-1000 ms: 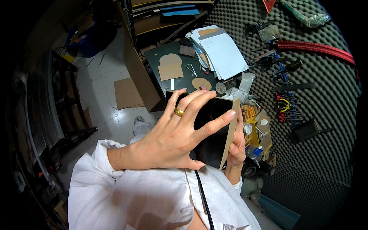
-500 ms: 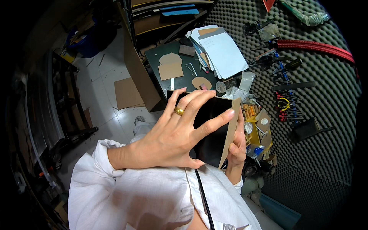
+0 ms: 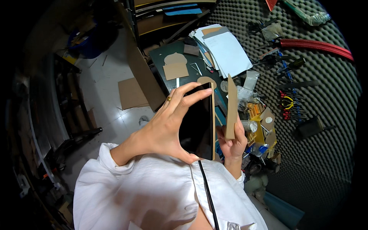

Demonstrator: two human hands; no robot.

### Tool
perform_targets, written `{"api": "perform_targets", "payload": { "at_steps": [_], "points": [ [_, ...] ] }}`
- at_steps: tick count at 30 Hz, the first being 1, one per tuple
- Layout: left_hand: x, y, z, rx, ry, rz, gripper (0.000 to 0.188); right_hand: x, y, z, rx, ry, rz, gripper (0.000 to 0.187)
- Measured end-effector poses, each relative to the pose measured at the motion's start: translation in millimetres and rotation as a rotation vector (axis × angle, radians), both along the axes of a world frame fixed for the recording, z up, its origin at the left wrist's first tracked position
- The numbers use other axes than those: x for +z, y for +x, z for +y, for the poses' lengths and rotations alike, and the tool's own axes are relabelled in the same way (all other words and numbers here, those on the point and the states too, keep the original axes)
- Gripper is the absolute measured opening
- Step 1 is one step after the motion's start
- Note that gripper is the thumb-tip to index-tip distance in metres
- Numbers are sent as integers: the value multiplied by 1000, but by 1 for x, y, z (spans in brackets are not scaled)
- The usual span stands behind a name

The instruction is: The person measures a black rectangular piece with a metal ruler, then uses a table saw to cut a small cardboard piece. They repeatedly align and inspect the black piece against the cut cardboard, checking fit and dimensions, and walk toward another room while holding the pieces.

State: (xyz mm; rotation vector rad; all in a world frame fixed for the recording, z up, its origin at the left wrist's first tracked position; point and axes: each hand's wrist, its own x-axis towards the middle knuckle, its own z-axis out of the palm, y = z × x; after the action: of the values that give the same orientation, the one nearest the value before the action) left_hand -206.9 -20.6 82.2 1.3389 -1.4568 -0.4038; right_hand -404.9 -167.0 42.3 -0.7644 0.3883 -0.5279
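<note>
My left hand [image 3: 159, 128] spans a glossy black rectangular panel [image 3: 200, 126] with a thin tan edge, gripping it between fingertips at the top and thumb at the bottom. A gold ring sits on one finger. To the right, my right hand [image 3: 235, 145] pinches a thin tan board [image 3: 232, 109], seen almost edge-on and tilted upright. A gap separates the board from the panel. Both pieces are held up in front of my white shirt, over the near part of the dark green bench [image 3: 157, 57].
Tan cutouts [image 3: 176, 71] and a stack of papers [image 3: 230, 51] lie on the bench. A yellow bin [image 3: 262, 132] with bits and rolls stands at its right. Tools such as yellow pliers [image 3: 287, 102] hang on the grey foam wall [image 3: 306, 153]. Cardboard [image 3: 132, 94] lies on the floor at left.
The tan board has come away from the black panel and moved right in my right hand. My left hand has turned the panel more upright and shifted slightly left.
</note>
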Motion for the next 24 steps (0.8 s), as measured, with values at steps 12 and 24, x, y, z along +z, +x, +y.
{"api": "perform_targets", "payload": {
  "at_steps": [12, 24],
  "points": [
    [-38, 80, 74, 150, -58, 713, 143, -19, 121, 47, 44, -252, 387, 34],
    [-78, 99, 214, 777, -340, 1314, 94, -104, 239, 108, 584, -763, 449, 51]
  ]
}}
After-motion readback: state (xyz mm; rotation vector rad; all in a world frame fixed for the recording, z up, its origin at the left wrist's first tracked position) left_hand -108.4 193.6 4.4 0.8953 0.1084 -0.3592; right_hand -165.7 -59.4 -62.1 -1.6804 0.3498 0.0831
